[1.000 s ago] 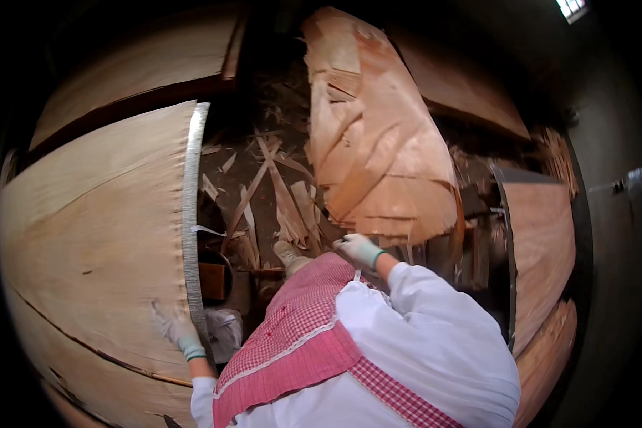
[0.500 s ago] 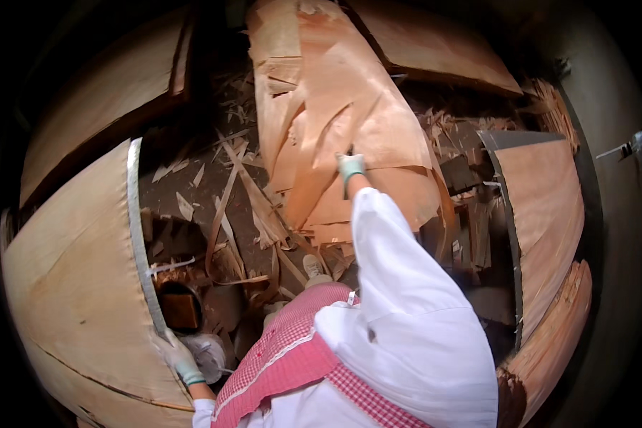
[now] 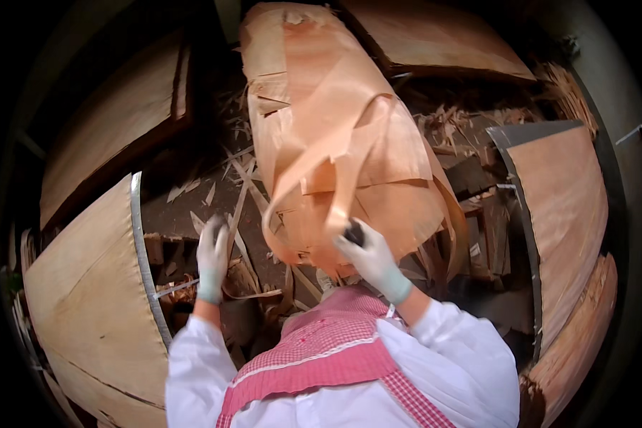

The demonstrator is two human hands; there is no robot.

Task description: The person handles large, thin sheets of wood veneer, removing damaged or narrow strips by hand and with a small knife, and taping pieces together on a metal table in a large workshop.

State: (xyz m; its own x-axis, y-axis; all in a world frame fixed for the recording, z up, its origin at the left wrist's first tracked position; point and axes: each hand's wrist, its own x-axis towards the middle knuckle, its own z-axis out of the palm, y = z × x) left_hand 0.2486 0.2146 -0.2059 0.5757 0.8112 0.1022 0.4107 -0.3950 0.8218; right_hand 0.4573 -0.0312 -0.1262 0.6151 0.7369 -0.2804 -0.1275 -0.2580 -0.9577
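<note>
My right hand [image 3: 376,262], in a white glove with a pale green cuff, is closed at the near end of a wood veneer strip [image 3: 344,187]. A small dark object [image 3: 354,232] shows at its fingers; its kind is unclear. The strip curls up from a long pile of thin orange-brown veneer sheets [image 3: 399,153] in front of me. Nearer on the left, my gloved left hand [image 3: 212,262] is raised above the scrap-strewn floor, touching no sheet. Motion smears its fingers, and a dark patch shows at their tips.
A stack of pale veneer [image 3: 96,307] with a grey edge stands at my left, another grey-edged stack [image 3: 560,221] at my right. Further stacks [image 3: 118,121] lie at the far left and far right [image 3: 435,39]. Broken veneer scraps [image 3: 246,207] litter the floor [image 3: 185,214].
My right hand has come back toward me from the pile, and a veneer strip is now lifted and curled. My left hand has left the left stack and moved up and right.
</note>
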